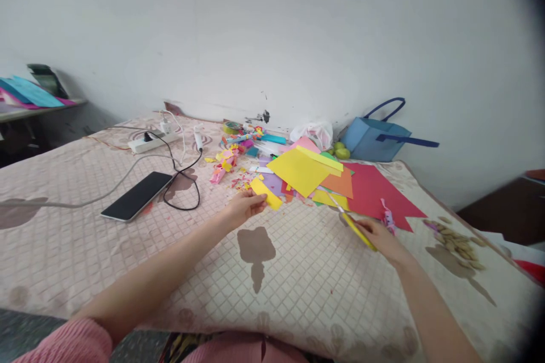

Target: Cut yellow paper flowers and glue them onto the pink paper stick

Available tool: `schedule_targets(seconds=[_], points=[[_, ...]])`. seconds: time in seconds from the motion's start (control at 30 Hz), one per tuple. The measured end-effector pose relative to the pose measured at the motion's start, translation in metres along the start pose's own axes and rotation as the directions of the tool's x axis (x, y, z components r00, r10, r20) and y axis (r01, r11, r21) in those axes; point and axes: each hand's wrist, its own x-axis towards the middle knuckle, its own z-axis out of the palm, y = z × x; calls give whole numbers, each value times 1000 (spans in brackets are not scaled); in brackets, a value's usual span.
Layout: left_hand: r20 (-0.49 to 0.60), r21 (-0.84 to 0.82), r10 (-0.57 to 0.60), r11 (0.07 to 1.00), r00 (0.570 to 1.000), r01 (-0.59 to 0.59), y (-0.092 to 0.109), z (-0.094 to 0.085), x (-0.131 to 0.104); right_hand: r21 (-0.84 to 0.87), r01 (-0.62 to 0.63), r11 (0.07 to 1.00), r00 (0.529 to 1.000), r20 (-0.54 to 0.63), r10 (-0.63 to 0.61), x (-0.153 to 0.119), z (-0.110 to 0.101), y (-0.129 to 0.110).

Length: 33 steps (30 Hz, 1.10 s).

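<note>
In the head view, my left hand (243, 209) pinches a small yellow piece of paper (269, 195) between thumb and fingers, near the middle of the table. To the right, my right hand (375, 233) is closed on a yellow-handled cutting tool (357, 231) whose thin blade points up and left toward the paper pile. The tool and the small paper are apart. Behind them lie a yellow sheet (300, 171), an orange sheet (339, 183) and a large red sheet (378, 193). Small colored scraps (240, 182) lie just beyond my left hand.
On the left are a black-screened device (138, 195), a power strip (154, 142) and loose cables. A blue bag (372, 139), green fruits (342, 153) and a white plastic bag (315, 135) stand near the wall. Peanut-like pieces (457, 247) lie at the right.
</note>
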Motion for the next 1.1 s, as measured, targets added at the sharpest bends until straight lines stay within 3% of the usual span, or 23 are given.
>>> schedule_targets(seconds=[0.07, 0.1, 0.2, 0.37, 0.43, 0.53, 0.8, 1.1], points=[[-25, -56, -7, 998, 1000, 5, 3, 7, 2, 303, -137, 943, 989, 98, 112, -11, -2, -8], [-41, -84, -8, 996, 999, 5, 4, 11, 4, 438, -155, 886, 985, 133, 106, -16, 1, -15], [-87, -163, -10, 987, 996, -5, 8, 22, 10, 676, -99, 730, 976, 209, -60, -31, 27, -49], [-148, -254, -5, 967, 989, -33, 16, 37, 11, 788, -109, 607, 916, 316, -246, -56, 100, -96], [-163, -278, -9, 960, 987, -38, 20, 41, 9, 819, -101, 565, 899, 318, -300, -67, 124, -104], [-177, -309, -21, 950, 984, -35, 25, 44, 6, 891, -186, 414, 873, 343, -346, -82, 148, -109], [-150, -367, -22, 930, 988, -35, 28, 51, -3, 878, -388, 281, 802, 472, -366, -102, 163, -124], [-121, -388, -24, 921, 992, -25, 27, 52, -5, 872, -395, 288, 814, 478, -331, -101, 168, -132]])
